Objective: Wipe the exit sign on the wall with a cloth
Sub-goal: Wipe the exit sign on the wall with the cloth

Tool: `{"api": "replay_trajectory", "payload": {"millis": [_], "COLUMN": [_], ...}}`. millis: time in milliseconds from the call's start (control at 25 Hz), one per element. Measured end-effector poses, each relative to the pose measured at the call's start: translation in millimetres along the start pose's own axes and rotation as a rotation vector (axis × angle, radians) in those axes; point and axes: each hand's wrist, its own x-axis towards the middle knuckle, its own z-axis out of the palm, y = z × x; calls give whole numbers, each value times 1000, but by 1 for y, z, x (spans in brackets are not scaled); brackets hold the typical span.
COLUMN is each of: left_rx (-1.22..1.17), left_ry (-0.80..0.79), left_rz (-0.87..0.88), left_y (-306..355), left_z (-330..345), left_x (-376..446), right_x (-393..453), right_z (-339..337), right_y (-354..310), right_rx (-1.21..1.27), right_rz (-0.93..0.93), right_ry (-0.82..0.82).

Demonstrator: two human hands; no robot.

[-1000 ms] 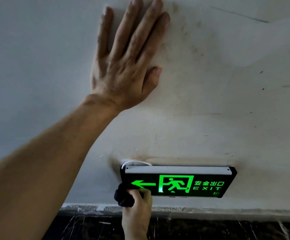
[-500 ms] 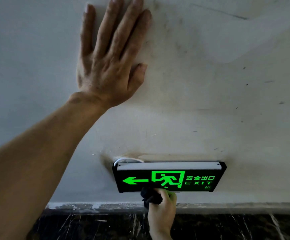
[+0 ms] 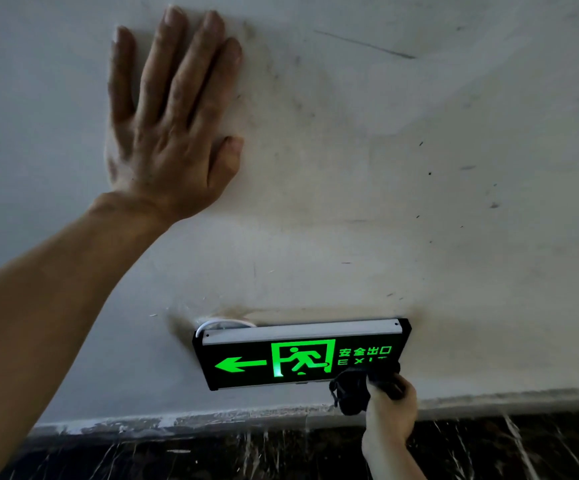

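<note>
wall [image 3: 419,168]: pale plaster, scuffed and speckled, a dark smudge above the sign's left end; bears everything below.

skirting [image 3: 489,445]: dark veined stone band along the wall's foot, rough paint line above it.

left hand [image 3: 163,133]: flat on the wall well above and left of the sign, fingers spread, holding nothing; likely a brace to steady the reach.

exit sign [image 3: 281,362]: black panel, lit green arrow, running figure, lettering; pale strip along its top; mounted low on the wall, just above the skirting. a white cable [image 3: 224,323] loops out behind its top left corner.

right hand [image 3: 390,410]: reaching up from below, closed around the cloth, pressing it to the sign's lower right corner.

cloth [image 3: 354,393]: dark, bunched, covering part of the "exit" lettering; bunching probably gives a firm pad. judged: wiping under way, at the right end.
</note>
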Motion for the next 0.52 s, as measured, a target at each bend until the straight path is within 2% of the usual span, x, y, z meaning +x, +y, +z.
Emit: {"api": "replay_trajectory", "payload": {"millis": [120,200,360,520], "left_rx": [-4,-2,-2,-38], "left_ry": [15,7,-10,-76], "left_rz": [9,10,22,8], "left_y": [1,-1,-1,-3], "left_z": [2,3,4,2], "left_x": [0,-1,-2,-1], "right_x": [8,8,4,-7], "right_z": [2,0,-2,-8], "right_y": [-18,-29,-41,-58], "right_rx": [299,345,259,311], "right_rz": [322,383,250,81], "right_ry": [-10,-47,-66,-136]}}
